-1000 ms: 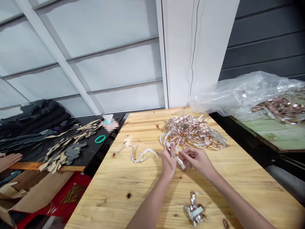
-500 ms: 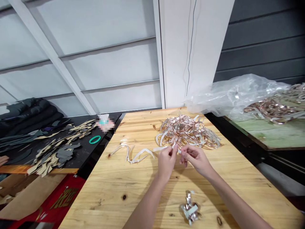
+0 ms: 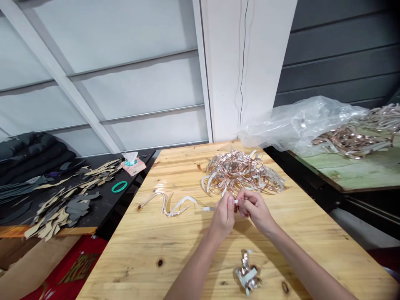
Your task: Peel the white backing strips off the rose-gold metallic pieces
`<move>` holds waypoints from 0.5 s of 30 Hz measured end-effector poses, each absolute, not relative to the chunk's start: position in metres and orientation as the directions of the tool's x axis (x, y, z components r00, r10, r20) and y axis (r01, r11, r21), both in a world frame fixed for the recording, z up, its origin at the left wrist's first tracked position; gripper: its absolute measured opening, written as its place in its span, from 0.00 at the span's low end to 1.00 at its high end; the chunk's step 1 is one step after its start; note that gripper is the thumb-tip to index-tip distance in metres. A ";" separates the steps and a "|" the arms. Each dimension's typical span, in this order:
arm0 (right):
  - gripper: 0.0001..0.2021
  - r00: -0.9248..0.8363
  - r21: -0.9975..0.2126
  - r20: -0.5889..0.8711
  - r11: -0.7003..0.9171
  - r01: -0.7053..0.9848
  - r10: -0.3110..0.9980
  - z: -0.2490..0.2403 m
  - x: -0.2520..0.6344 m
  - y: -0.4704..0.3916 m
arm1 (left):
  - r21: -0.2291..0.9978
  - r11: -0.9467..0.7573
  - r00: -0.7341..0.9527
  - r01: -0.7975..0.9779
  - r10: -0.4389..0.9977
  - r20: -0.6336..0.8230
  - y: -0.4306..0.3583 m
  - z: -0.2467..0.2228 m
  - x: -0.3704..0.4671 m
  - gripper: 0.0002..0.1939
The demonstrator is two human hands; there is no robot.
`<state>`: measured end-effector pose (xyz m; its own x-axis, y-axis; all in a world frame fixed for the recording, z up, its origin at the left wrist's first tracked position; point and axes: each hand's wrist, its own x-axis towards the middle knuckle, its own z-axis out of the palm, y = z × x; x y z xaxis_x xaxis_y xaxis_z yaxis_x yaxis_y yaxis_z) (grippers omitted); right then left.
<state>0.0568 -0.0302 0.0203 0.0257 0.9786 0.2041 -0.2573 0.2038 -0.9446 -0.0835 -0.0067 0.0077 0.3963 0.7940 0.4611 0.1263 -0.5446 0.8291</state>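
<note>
Both hands meet over the wooden table (image 3: 187, 175), in front of a heap of shiny rose-gold and white strips (image 3: 237, 168). My left hand (image 3: 223, 214) is closed on a pale strip (image 3: 208, 208), whose tail sticks out to its left. Close beside it, my right hand (image 3: 253, 210) pinches the strip's other end; a short white bit shows between the two hands. Several loose strips (image 3: 179, 208) lie bent on the wood to the left. Nearer me rests a small crumpled bundle of the same strips (image 3: 248, 275).
On the left, a black table (image 3: 108, 204) bears fabric scraps (image 3: 67, 208), a green ring (image 3: 119, 186), a tissue pack (image 3: 134, 164) and dark folded cloth (image 3: 34, 154). Clear plastic sheeting (image 3: 300, 121) and more strips (image 3: 353, 141) lie on the right-hand green table (image 3: 368, 171).
My left hand has shifted slightly right and turned, closing up to the right hand. The strip's tail now points lower. The view has swung a little; a hand at the left edge is gone.
</note>
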 end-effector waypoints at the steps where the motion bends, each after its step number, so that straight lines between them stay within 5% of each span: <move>1: 0.08 0.035 -0.936 0.185 0.187 -0.297 0.982 0.020 0.056 -0.030 | 0.824 -0.549 0.372 0.139 0.800 0.470 -0.007 0.007 -0.082 0.20; 7: 0.06 0.104 -0.819 0.061 0.109 -0.563 0.993 0.029 0.050 -0.031 | 0.874 -0.485 0.269 0.033 0.847 0.459 -0.010 0.009 -0.075 0.24; 15: 0.04 0.179 -0.571 -0.103 0.089 -0.816 0.978 0.032 0.056 -0.027 | 0.922 -0.208 0.140 -0.326 0.954 0.264 -0.008 -0.001 -0.063 0.21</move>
